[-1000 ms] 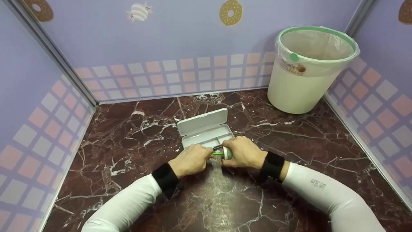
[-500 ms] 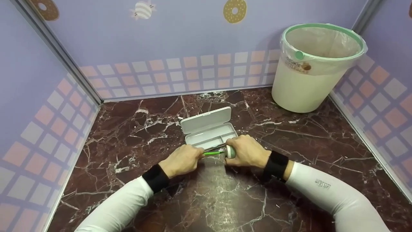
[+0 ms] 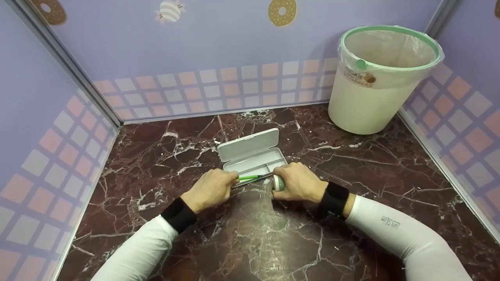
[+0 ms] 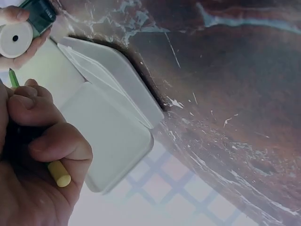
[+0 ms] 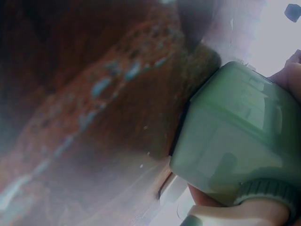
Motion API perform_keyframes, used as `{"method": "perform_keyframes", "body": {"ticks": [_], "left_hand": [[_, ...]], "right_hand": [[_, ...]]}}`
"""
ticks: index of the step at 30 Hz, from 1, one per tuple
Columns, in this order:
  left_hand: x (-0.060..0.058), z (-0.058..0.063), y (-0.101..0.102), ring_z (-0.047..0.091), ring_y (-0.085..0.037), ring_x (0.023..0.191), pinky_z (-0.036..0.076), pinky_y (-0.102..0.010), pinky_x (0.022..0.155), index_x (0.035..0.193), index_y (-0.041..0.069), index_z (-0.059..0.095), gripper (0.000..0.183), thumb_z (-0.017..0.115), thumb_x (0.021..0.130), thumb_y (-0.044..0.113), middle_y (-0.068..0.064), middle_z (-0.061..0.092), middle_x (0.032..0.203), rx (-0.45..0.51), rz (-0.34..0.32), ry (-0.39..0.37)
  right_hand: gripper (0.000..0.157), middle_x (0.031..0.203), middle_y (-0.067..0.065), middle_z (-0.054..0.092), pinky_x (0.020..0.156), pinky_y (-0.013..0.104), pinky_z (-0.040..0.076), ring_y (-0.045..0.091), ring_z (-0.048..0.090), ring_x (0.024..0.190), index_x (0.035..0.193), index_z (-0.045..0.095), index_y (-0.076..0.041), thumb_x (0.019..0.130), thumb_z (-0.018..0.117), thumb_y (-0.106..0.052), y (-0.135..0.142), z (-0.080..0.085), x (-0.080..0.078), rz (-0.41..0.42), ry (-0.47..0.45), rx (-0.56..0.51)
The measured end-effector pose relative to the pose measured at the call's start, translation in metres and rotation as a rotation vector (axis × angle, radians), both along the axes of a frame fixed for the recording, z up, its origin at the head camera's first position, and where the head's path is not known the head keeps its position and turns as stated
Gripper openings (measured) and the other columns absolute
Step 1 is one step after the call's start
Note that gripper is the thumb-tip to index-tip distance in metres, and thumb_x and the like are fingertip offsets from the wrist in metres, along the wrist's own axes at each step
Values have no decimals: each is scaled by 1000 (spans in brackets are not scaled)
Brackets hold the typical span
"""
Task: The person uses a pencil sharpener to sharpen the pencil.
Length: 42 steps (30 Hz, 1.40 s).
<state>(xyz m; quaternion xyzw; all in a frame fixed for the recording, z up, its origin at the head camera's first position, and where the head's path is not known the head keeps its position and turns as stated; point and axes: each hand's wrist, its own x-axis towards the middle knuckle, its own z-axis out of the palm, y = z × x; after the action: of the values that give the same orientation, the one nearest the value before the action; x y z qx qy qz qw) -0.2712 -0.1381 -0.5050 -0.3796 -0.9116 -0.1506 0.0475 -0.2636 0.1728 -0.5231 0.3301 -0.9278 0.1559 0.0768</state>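
My left hand (image 3: pixel 211 188) pinches a slim green pencil (image 3: pixel 248 177) with its dark tip toward the right. In the left wrist view the pencil's yellow end (image 4: pixel 59 174) sticks out below the curled fingers. A green pencil sharpener (image 3: pixel 280 182) is gripped in my right hand (image 3: pixel 299 181). Its round cream face with a small dark hole (image 4: pixel 15 38) faces the pencil tip, a short gap apart. The right wrist view shows the sharpener's see-through green body (image 5: pixel 235 127) and a cream crank arm (image 5: pixel 249 212). Behind both hands lies a white pencil case (image 3: pixel 250 145), lid raised, its divided tray partly covered.
A cream bin (image 3: pixel 369 101) with a green rim and a plastic liner stands at the back right. Patterned lilac walls (image 3: pixel 218 43) close in the dark marbled tabletop (image 3: pixel 187 246) at the back and sides. Small white specks lie around the case.
My left hand has drawn the pencil leftward, away from the sharpener's face, so more of the green shaft and the tip show. The right hand still holds the sharpener in about the same place.
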Motion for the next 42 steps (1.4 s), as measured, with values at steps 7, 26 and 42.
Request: {"method": "perform_keyframes", "body": {"ticks": [7,26,42], "left_hand": [[-6,0,-1,55,-16,58,55,-37,55,87,11,63,24,66,110,15,-2,63,68,104,27,-48],[-20,12,7,55,-2,59,52,-23,60,93,4,70,26,56,115,10,-4,73,69,308,7,-206],[-43,19,25,63,-16,57,60,-37,55,106,6,71,14,68,111,19,-6,75,77,147,49,-8]], "right_hand": [[41,73,-5,68,53,31,54,12,59,60,88,63,-17,83,93,-45,1,-1,-1,-7,1,9],[40,72,-6,68,52,28,49,9,56,60,86,62,-19,83,92,-45,0,-2,-1,-17,-12,6],[42,75,-5,70,53,32,52,12,59,61,89,62,-18,82,92,-46,1,-3,-2,-17,-28,20]]}}
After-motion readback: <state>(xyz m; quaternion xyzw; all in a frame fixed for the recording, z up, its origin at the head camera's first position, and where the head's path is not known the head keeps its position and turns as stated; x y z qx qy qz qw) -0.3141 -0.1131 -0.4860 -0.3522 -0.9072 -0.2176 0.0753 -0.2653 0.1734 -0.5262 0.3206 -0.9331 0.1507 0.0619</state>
